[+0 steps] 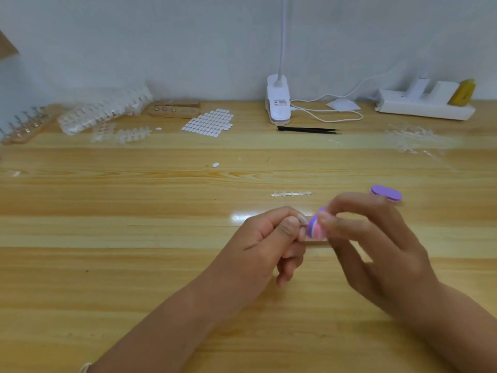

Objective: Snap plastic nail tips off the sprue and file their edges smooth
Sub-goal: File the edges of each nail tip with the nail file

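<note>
Tip [304,225], barely visible, pinched by left hand [271,238]; file [314,224] gripped by right hand [376,238]. Tip may be flicked loose by hard strokes.

Your left hand [271,238] pinches small pale piece [303,219], too blurred to identify, against purple-and-pink oval foam file [314,226] gripped in your right hand [376,238]. Bare clear plastic sprue [291,194] lies on yellow wooden counter [134,265] just beyond.

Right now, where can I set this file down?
Bare wood lies left of your left hand, and between the sprue and the tweezers. The back edge is crowded: tip strips, sticker sheet, lamp, power strip.
</note>
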A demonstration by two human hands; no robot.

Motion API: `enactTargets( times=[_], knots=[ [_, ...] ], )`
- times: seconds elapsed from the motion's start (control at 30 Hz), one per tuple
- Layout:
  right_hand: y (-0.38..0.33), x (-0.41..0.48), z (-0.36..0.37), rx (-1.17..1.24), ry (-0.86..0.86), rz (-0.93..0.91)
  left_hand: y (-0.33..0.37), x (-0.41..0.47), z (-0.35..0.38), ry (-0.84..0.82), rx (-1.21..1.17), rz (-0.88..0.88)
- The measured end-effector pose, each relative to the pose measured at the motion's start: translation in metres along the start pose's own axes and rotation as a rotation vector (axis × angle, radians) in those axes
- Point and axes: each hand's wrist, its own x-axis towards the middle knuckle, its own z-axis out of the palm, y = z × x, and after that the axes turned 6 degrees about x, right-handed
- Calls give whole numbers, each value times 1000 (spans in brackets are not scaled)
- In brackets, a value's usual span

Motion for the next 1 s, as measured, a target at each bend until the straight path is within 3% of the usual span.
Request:
enactTargets(
  times=[0.1, 0.2, 0.37, 0.57, 1.0],
  knots=[
    [4, 3, -3, 9, 49, 53, 0, 0, 0, -16, -4, -11],
    [-7, 1, 2, 41, 40, -15, -2, 0, 1, 9, 46, 18],
    [7, 6, -8, -5, 67, 103, -1, -4, -3, 150, 416, 200],
    [2, 4, -4, -14, -36, 36, -4, -3, 1, 250, 631, 289],
    [-9, 6, -1, 34, 17, 82, -2, -2, 1, 333, 727, 335]
  ],
)
